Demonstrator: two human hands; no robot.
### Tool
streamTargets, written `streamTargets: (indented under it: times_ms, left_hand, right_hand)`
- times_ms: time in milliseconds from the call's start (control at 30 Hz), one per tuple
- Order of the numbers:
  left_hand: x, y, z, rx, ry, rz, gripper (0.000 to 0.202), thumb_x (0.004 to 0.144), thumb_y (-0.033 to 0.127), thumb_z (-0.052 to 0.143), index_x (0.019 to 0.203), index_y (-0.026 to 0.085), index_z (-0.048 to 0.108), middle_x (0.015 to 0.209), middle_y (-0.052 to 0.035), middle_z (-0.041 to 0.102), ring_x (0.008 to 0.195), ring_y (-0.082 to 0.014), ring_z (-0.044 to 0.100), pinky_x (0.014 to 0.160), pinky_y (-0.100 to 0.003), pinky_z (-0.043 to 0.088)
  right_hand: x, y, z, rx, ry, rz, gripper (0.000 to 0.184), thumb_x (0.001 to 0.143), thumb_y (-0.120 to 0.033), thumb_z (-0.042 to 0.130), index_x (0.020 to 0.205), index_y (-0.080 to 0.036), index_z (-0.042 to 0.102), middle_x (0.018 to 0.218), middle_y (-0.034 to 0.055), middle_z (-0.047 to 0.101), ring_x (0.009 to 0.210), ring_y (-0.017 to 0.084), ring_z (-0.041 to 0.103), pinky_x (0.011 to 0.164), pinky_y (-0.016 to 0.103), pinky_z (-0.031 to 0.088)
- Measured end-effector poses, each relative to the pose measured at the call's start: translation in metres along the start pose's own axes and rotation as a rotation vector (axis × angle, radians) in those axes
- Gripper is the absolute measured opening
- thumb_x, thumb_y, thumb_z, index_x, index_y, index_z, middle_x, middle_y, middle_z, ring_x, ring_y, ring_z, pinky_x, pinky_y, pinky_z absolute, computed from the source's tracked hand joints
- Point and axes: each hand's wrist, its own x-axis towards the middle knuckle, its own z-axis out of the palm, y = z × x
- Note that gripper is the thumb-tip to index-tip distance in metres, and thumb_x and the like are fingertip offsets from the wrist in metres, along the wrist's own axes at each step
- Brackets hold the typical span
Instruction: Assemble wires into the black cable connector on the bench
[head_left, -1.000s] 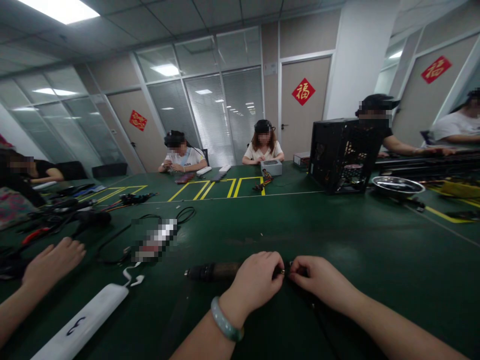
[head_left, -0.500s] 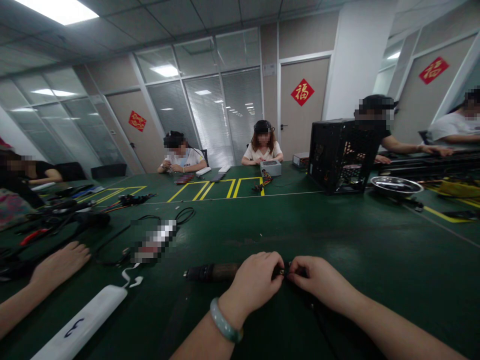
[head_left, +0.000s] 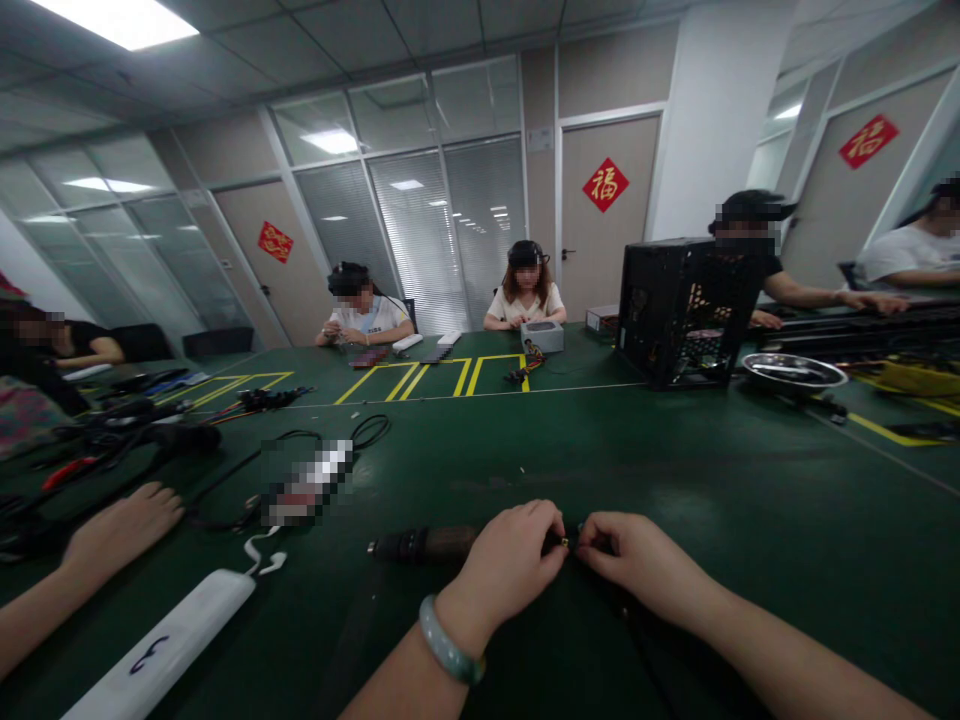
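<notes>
Left hand (head_left: 517,560) and right hand (head_left: 637,555) pinch narrowly on the brass-tipped end of a dark cylindrical part (head_left: 424,544), lying on the green workbench (head_left: 750,500).
A red door sign (head_left: 605,185) reads 福; a white bar (head_left: 161,630) bears a dark 3; a steel bowl (head_left: 793,372) holds something dark. The hands match the earlier frame.

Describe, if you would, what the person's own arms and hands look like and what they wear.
Both arms are bare, with no sleeve in view. The left hand wears a smooth, rounded, pale green bangle at the wrist; the right hand shows no jewellery.
</notes>
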Motion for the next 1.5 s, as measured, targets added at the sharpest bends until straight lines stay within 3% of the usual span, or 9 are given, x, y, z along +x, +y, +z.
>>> streamTargets:
  times_ms: [1167, 1500]
  left_hand:
    - [-0.0003, 0.0018, -0.0043, 0.020, -0.031, 0.083, 0.011, 0.086, 0.021, 0.061, 0.097, 0.023, 0.061, 0.099, 0.0001, 0.063, 0.094, -0.0195, 0.058, 0.086, -0.033, 0.043]
    - [-0.0001, 0.0023, -0.0027, 0.013, -0.023, 0.001, 0.011, 0.083, 0.020, 0.063, 0.092, 0.022, 0.056, 0.100, -0.0001, 0.062, 0.093, -0.0196, 0.058, 0.084, -0.033, 0.045]
  right_hand:
    - [0.0002, -0.0053, -0.0030, -0.061, -0.002, -0.047, 0.014, 0.088, -0.029, 0.057, 0.084, -0.022, 0.069, 0.080, -0.0012, 0.069, 0.073, 0.016, 0.062, 0.063, 0.023, 0.041]
    - [0.0017, -0.0041, -0.0008, -0.067, 0.014, -0.019, 0.014, 0.087, -0.030, 0.059, 0.082, -0.021, 0.068, 0.078, -0.0009, 0.068, 0.071, 0.016, 0.062, 0.061, 0.023, 0.040]
